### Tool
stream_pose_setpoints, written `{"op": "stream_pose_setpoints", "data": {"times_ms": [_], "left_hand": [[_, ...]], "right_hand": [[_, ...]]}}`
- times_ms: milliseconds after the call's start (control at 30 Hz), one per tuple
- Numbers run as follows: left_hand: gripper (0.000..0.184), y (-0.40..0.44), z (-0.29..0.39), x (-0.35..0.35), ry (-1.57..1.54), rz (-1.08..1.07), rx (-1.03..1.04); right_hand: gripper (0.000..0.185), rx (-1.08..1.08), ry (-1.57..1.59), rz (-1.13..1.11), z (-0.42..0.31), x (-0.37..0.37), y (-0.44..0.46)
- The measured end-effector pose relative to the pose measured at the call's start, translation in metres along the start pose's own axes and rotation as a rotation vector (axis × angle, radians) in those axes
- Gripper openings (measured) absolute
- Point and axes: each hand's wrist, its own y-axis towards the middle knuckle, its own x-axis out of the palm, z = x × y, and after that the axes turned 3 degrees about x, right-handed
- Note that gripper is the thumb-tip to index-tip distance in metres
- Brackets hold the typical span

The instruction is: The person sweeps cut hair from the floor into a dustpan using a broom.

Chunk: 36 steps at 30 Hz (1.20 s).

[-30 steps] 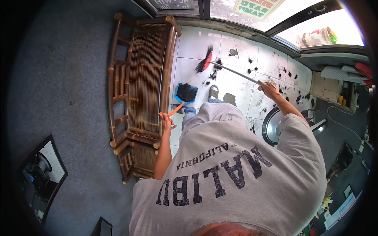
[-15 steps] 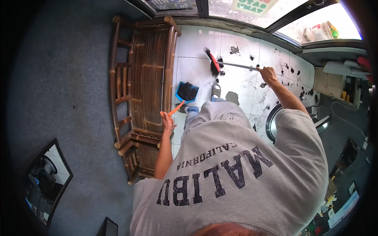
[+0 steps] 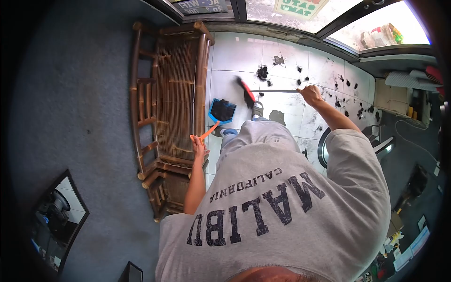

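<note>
My left hand (image 3: 199, 148) is closed on the orange handle of a blue dustpan (image 3: 212, 111), which rests on the tiles beside the bench. A dark heap of hair (image 3: 223, 110) lies in the pan. My right hand (image 3: 310, 95) grips the grey stick of a broom (image 3: 246, 92) with a red head and black bristles. The broom head is on the floor right of the dustpan, apart from it and close to my shoe (image 3: 257, 109). Clumps of black hair (image 3: 262, 73) lie on the tiles beyond the broom.
A bamboo bench (image 3: 178, 89) runs along the left. More hair tufts are scattered over the white tiled floor (image 3: 282, 101) to the right. A round chair base (image 3: 323, 148) stands by my right side. Glass doors (image 3: 300, 11) close off the far side, and a cabinet (image 3: 397, 98) stands at right.
The broom has swept toward me and slightly left, nearer the dustpan, with my right hand following. A hair clump now shows where the broom head was. The dustpan has stayed put.
</note>
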Motion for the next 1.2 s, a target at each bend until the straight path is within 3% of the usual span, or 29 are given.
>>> {"op": "stream_pose_setpoints", "data": {"times_ms": [133, 233, 333, 433, 567, 633, 833, 1000, 1200], "left_hand": [[0.064, 0.005, 0.006, 0.001, 0.042, 0.015, 0.008], [0.058, -0.003, 0.017, 0.009, 0.053, 0.003, 0.030], [0.060, -0.006, 0.025, 0.015, 0.067, 0.003, 0.039], [0.061, -0.004, 0.026, 0.019, 0.031, -0.004, 0.063], [0.063, 0.002, 0.030, 0.027, 0.055, -0.016, 0.076], [0.064, 0.002, 0.036, 0.032, 0.043, -0.020, 0.098], [0.062, 0.012, 0.068, 0.044, 0.019, -0.051, 0.158], [0.060, 0.019, 0.105, 0.053, 0.013, -0.113, 0.163], [0.058, 0.042, 0.149, 0.064, 0.001, -0.188, 0.175]], "right_hand": [[0.028, 0.114, 0.017, 0.036, 0.036, 0.003, -0.007], [0.029, 0.161, -0.013, 0.094, 0.067, 0.022, -0.013], [0.046, 0.155, 0.005, 0.134, 0.089, 0.035, -0.029], [0.052, 0.179, 0.114, 0.204, 0.096, 0.055, -0.050], [0.057, 0.346, 0.261, -0.015, 0.043, 0.061, -0.043], [0.058, 0.374, 0.353, -0.023, 0.008, 0.080, -0.027], [0.030, 0.346, 0.587, -0.054, -0.049, 0.056, -0.034], [0.038, 0.452, 0.674, 0.058, -0.065, 0.029, -0.072], [0.041, 0.540, 0.718, -0.076, -0.101, -0.002, -0.038]]}}
